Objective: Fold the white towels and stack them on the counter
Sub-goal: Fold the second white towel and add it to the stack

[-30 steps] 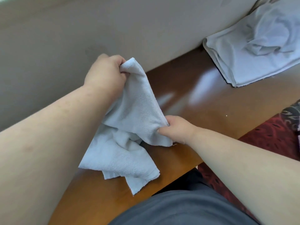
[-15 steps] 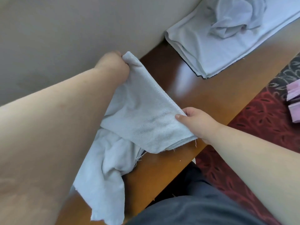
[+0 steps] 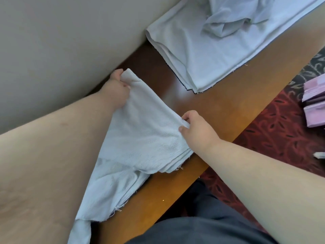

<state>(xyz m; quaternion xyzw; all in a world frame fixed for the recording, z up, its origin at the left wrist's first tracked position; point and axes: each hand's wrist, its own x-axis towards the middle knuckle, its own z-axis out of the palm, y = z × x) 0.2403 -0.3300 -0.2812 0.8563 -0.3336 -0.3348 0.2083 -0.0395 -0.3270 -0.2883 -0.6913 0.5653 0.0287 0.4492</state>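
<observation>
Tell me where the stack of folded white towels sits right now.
In the head view, the stack of folded white towels lies upper right on the brown wooden counter, against the beige wall.

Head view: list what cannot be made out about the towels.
- Held towel: its lower end runs under the left forearm and off the bottom edge; both hands, left hand and right hand, cover the pinched corners.
- Crumpled towel: cut off by the top edge.
- Folded stack: layer count too fine to tell.
</observation>
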